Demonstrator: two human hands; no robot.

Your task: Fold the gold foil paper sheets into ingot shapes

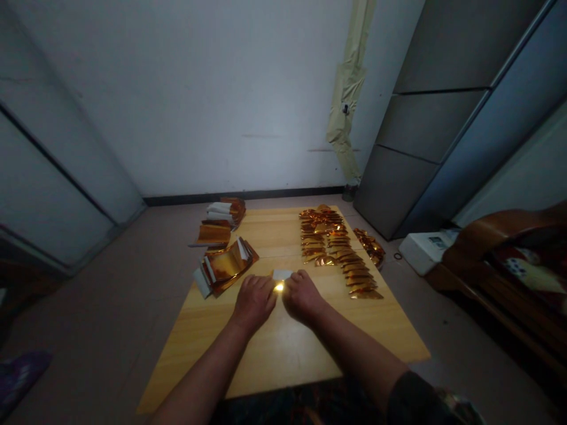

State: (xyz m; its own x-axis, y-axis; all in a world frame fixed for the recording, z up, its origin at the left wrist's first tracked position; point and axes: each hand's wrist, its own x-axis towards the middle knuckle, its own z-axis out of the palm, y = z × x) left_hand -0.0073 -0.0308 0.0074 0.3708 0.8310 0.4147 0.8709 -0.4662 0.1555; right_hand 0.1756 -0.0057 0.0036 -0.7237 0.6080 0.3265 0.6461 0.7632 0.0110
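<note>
Both curled: left hand (254,298) and right hand (302,295) pinch one foil sheet (282,275) between them, mid-table (283,354). Sheet pokes out toward far edge, both hands equally close. Foil stack (225,265) lies toward left edge, folded row (341,254) toward right.

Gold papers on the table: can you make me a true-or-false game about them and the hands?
1. The left hand and right hand sit side by side on the wooden table. True.
2. The folded gold pieces lie in rows left of the hands. False: they lie to the right.
3. A small sheet at the fingers shows a white side. True.
4. The left hand lifts the nearest stack of gold sheets. False: that stack lies on the table, apart from the hand.
</note>
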